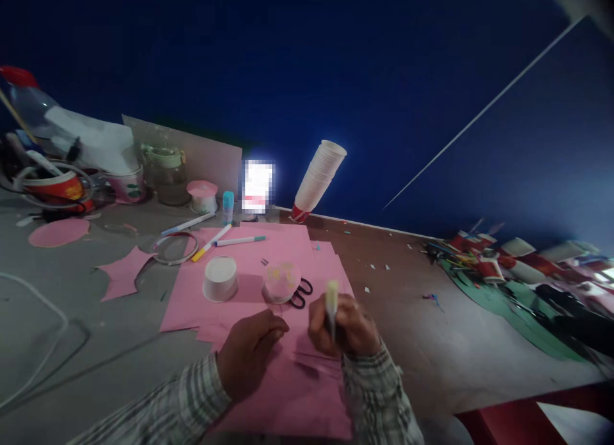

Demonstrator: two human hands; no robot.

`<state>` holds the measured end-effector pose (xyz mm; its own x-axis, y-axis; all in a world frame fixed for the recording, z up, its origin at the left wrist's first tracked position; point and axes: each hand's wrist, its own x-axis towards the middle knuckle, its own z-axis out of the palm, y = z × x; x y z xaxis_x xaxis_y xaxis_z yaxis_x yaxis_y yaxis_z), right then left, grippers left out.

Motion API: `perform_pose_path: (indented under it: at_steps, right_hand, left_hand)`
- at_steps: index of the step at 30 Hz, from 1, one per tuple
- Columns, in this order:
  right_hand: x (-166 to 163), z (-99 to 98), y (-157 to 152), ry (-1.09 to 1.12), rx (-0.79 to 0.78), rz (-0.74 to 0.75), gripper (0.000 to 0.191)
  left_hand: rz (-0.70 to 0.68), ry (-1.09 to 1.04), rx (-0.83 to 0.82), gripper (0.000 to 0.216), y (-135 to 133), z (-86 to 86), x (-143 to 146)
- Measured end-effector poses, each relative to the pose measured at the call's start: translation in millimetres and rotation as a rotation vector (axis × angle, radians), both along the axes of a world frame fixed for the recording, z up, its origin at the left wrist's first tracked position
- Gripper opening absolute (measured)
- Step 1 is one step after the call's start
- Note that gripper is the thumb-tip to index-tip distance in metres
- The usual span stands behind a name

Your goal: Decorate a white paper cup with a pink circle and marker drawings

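Note:
My right hand is closed round a white marker with a pale yellow end pointing up, over the pink paper sheets. My left hand rests on the same paper, fingers loosely stretched towards the right, with nothing seen in it. Just beyond my hands sits a small round tub with a pink top bearing yellow marks. Black-handled scissors lie beside it, their blades out of sight. Left of that tub stands a plain white tub. Several markers lie further back.
A tall stack of paper cups leans near the blue wall. At left are a pink cutout, a tape ring, a glass jar and a pink-topped cup. Green sheets with clutter lie at right.

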<state>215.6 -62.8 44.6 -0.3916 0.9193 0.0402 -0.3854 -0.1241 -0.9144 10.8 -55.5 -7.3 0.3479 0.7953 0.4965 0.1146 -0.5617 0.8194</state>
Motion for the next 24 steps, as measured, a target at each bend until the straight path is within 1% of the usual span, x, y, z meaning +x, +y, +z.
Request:
perform_pose_path:
  at_steps: [1,3,5,7,9,11,12,14,17,19,21,22,24]
  right_hand:
    - [-4,-1.0,-2,-0.047,-0.01,0.124,0.046]
    - [-14,-1.5,-2,-0.132,-0.034,0.288,0.047]
    - [-25,-1.1,1,-0.178,-0.051,0.336,0.045]
    - [-36,-1.9,3,-0.232,-0.06,0.341,0.042]
    - [-46,-5.7,5,-0.303,-0.091,0.334,0.041]
    - [-52,-12.8,5,-0.332,-0.153,0.302,0.045]
    - [-55,-17.4,6,-0.318,-0.183,0.286,0.048]
    - [-59,-28.4,6,-0.265,-0.221,0.266,0.052]
    - [-66,-47.5,4,-0.131,-0.246,0.309,0.058]
    - [-72,-59.8,2,0.074,-0.269,0.365,0.058]
    - [-78,-69.7,-1,0.171,-0.28,0.348,0.058]
    - [-80,-73.5,-3,0.172,-0.272,0.304,0.059]
    - [-83,-78.5,-5,0.079,-0.216,0.192,0.059]
  left_hand:
    - [-0.001,-0.03,0.013,0.047,0,0.3,-1]
    - [-0.005,-0.133,0.037,0.052,0,0.6,-6]
    - [-0.001,-0.242,0.066,0.054,-1,1.5,-10]
    - [-0.006,-0.301,0.098,0.054,-2,3.7,-12]
    - [-0.014,-0.335,0.088,0.041,-3,7.0,-11]
    - [-0.018,-0.399,-0.019,0.024,-2,10.8,-8]
    - [-0.024,-0.438,-0.109,0.024,-1,12.7,-6]
    - [-0.041,-0.496,-0.321,0.034,2,16.4,-3]
    - [-0.111,-0.541,-0.573,0.043,7,22.7,-3]
    - [-0.208,-0.563,-0.672,0.045,9,27.2,-5]
    - [-0.299,-0.579,-0.74,0.046,10,31.0,-8]
    - [-0.331,-0.588,-0.763,0.046,11,32.3,-9]
    - [-0.364,-0.603,-0.788,0.047,11,33.8,-11]
